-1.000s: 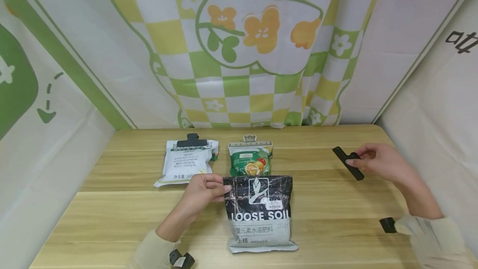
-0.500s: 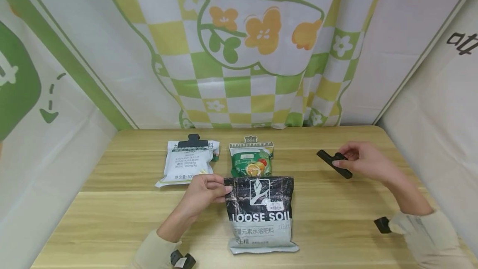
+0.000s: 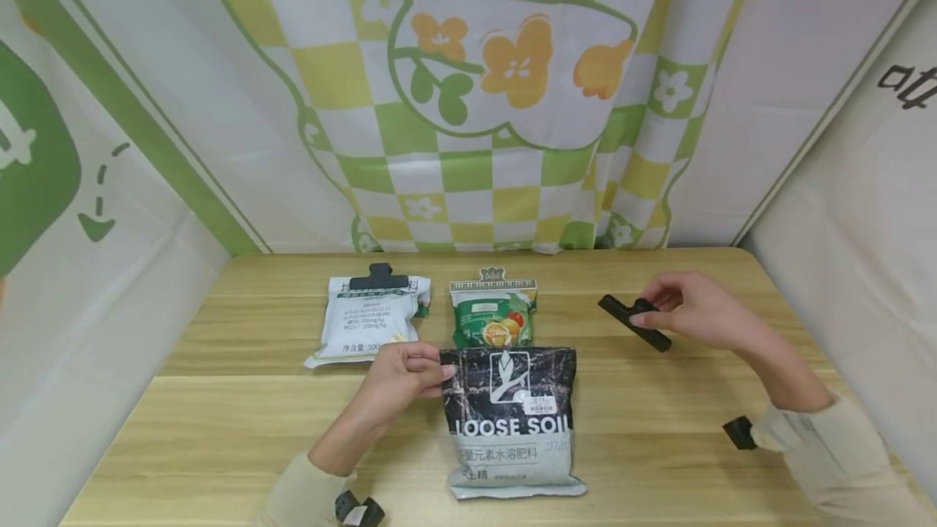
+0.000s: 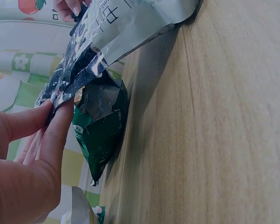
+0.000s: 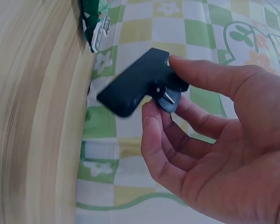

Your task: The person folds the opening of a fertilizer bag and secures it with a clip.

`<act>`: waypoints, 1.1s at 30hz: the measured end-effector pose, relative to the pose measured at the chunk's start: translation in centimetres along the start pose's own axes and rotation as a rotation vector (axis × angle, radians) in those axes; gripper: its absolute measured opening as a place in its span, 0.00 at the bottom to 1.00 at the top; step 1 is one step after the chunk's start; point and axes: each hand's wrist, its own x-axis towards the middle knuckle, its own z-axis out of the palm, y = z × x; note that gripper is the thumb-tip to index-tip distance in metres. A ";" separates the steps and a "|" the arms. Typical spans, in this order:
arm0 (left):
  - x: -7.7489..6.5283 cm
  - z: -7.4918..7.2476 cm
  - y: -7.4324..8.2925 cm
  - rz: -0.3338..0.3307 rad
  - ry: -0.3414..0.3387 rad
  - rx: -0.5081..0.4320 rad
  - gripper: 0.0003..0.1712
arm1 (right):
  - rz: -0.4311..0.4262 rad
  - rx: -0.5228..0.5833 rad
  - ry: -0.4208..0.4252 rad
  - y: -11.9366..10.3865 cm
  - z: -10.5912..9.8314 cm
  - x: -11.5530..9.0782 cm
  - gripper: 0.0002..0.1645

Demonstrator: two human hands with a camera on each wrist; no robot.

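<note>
A black and grey bag labelled LOOSE SOIL [image 3: 512, 421] stands upright near the middle of the table. My left hand [image 3: 398, 381] pinches its upper left corner between thumb and fingers; in the left wrist view the thumb and fingers [image 4: 58, 135] grip the dark foil edge. Off to the right, above the table, my right hand [image 3: 695, 311] holds a black bag clip [image 3: 634, 322] by its handle, the long bar slanting down to the right. The right wrist view shows the clip [image 5: 140, 84] between thumb and fingers.
Behind the soil bag stands a green fruit-printed bag [image 3: 492, 317] with a piano-patterned clip [image 3: 492, 283] on top. To its left is a white bag [image 3: 369, 328] wearing a black clip [image 3: 378, 276]. A checked cloth [image 3: 498, 185] hangs behind the table [image 3: 241, 421].
My right hand has moved left with the black bag clip, toward the soil bag, and the clip has turned flatter. The left hand and the bag stay in place.
</note>
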 end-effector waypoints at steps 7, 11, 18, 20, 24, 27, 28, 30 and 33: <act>0.2 0.2 0.1 0.004 0.006 -0.002 0.13 | -0.078 -0.009 -0.033 -1.4 0.3 0.6 0.17; 0.2 0.2 0.2 0.006 0.010 0.003 0.13 | -0.115 0.029 -0.071 -2.1 0.8 1.0 0.20; 0.1 0.2 0.3 0.002 0.011 0.014 0.13 | -0.144 0.016 -0.096 -3.5 1.3 1.6 0.23; 0.1 0.3 0.4 -0.002 0.014 0.015 0.14 | -0.154 0.008 -0.103 -4.0 1.4 1.7 0.22; 0.2 0.4 0.4 -0.002 0.015 0.018 0.14 | -0.183 0.012 -0.127 -4.9 1.4 2.1 0.19; 0.2 0.4 0.4 -0.002 0.015 0.019 0.13 | -0.199 0.023 -0.139 -5.5 1.6 2.4 0.16; 0.2 0.4 0.4 -0.002 0.016 0.018 0.13 | -0.205 0.023 -0.137 -5.7 1.7 2.5 0.16; 0.2 0.4 0.4 -0.003 0.017 0.018 0.12 | -0.229 0.040 -0.129 -5.9 1.9 2.8 0.15; 0.2 0.4 0.5 -0.002 0.017 0.018 0.12 | -0.284 0.075 -0.109 -6.2 2.4 3.3 0.15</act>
